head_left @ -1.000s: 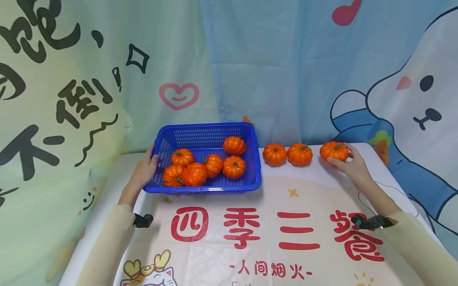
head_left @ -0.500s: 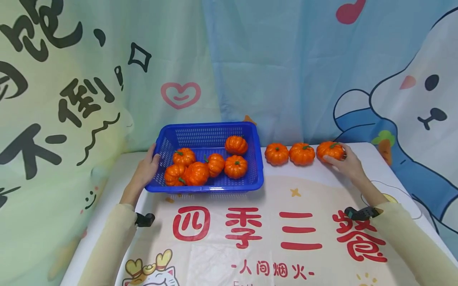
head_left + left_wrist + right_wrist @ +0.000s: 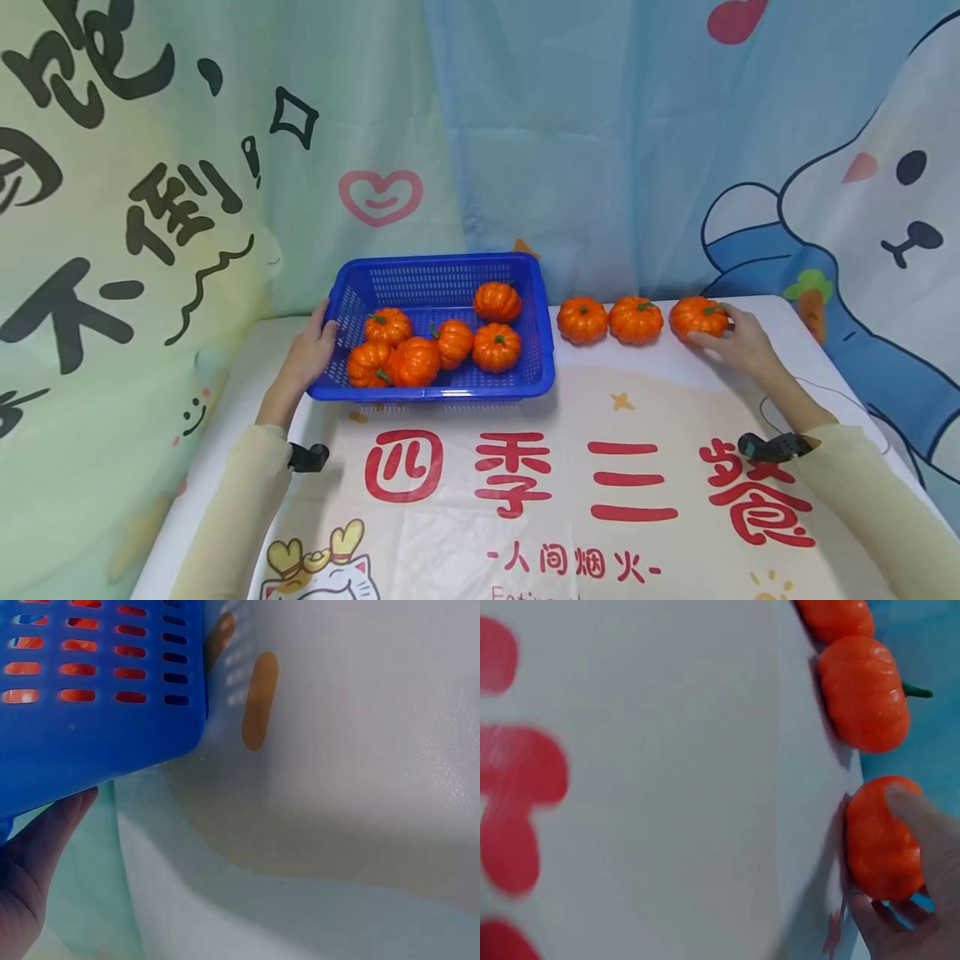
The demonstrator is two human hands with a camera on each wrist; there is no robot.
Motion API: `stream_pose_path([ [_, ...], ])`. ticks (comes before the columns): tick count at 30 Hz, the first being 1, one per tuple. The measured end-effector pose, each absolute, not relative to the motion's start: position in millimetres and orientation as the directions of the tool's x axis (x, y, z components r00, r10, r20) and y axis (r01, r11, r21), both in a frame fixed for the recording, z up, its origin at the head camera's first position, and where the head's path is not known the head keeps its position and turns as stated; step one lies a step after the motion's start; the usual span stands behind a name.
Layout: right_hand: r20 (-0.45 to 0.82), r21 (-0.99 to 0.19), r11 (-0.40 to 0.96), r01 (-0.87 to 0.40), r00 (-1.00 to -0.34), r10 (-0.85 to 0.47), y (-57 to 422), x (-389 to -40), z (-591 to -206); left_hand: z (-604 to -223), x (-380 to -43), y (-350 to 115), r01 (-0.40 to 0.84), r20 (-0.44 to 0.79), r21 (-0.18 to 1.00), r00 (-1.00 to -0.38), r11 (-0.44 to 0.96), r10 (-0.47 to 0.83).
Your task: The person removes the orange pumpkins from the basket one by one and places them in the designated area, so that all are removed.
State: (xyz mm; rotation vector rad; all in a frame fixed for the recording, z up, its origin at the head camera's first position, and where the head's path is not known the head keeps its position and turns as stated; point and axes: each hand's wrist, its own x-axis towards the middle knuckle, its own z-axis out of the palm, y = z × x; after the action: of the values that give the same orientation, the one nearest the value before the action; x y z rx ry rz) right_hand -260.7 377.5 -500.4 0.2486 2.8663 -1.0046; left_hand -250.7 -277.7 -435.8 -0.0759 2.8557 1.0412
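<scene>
A blue plastic basket [image 3: 442,393] with slotted walls stands on the table's left half and holds several small orange pumpkins [image 3: 416,362]. My left hand [image 3: 309,350] rests against the basket's left side, its straight thumb [image 3: 60,825] along the outer wall in the left wrist view. Far right at the table's back, my right hand [image 3: 742,342] holds an orange pumpkin [image 3: 693,318] with a green stem, thumb in front and fingers round its right side. Two more pumpkins, a middle one [image 3: 636,320] and a left one [image 3: 582,320], sit in line between it and the basket.
Behind the table's back edge hangs a printed cloth curtain [image 3: 547,150]. A cream printed mat [image 3: 555,467] covers much of the white table. A thin cord [image 3: 832,392] lies near the right forearm.
The right hand brings its pumpkin left, close to the middle one, then eases slightly right again, leaving a small gap. The left hand stays at the basket. The head view shifts slightly.
</scene>
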Motion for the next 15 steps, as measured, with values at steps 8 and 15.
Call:
stream_pose_path([
  [8, -0.054, -0.658, 0.741, 0.133, -0.99, 0.13, 377, -246, -479, -436, -250, -277, -0.074, -0.098, 0.636, -0.995, 0.768, -0.015],
  [15, 0.079, -0.706, 0.708, -0.021, -0.996, 0.049, 340, -215, -448, -438, -252, -277, -0.067, -0.094, 0.632, -0.996, 0.772, -0.01],
])
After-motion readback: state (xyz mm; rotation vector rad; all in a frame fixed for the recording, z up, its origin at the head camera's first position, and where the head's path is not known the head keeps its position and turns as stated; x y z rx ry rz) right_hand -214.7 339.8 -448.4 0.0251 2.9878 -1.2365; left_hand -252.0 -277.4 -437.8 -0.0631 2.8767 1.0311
